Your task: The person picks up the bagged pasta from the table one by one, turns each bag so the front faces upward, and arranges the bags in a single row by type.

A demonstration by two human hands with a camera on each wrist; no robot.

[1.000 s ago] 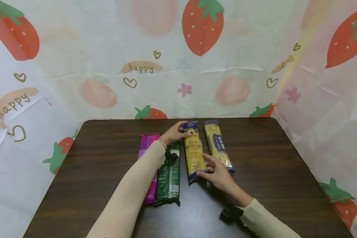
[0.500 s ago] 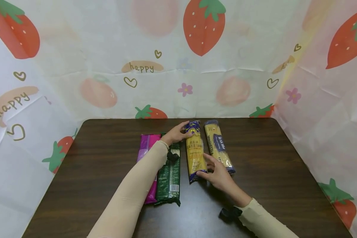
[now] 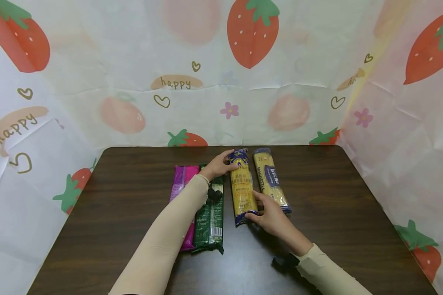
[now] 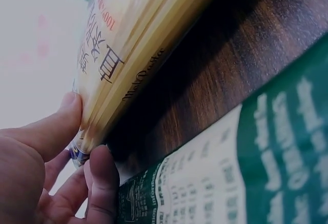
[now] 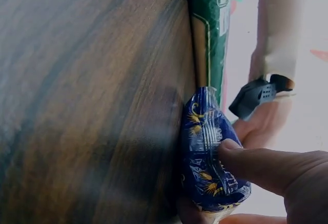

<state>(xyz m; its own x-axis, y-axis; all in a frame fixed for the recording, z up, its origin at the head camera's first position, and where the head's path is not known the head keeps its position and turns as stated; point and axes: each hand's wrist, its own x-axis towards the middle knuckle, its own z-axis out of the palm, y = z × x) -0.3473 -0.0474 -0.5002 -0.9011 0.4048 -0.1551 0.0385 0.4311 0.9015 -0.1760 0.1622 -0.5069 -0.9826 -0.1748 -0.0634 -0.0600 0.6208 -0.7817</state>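
The left hand [image 3: 218, 166] and right hand [image 3: 270, 217] grip opposite ends of the long yellow-and-blue plastic pasta packet [image 3: 242, 189], which might slip if lifted unevenly.

You have 2 free sides on the table [image 3: 328, 184], frame left and frame right; at centre, the yellow packet [image 3: 242, 188], left hand [image 3: 217, 166] and right hand [image 3: 272, 215] block you.

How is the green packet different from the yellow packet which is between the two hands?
The green packet has a green near end; the yellow packet has a blue one. The left hand and right hand hold the yellow packet, but not the green packet. Both are long, narrow and printed.
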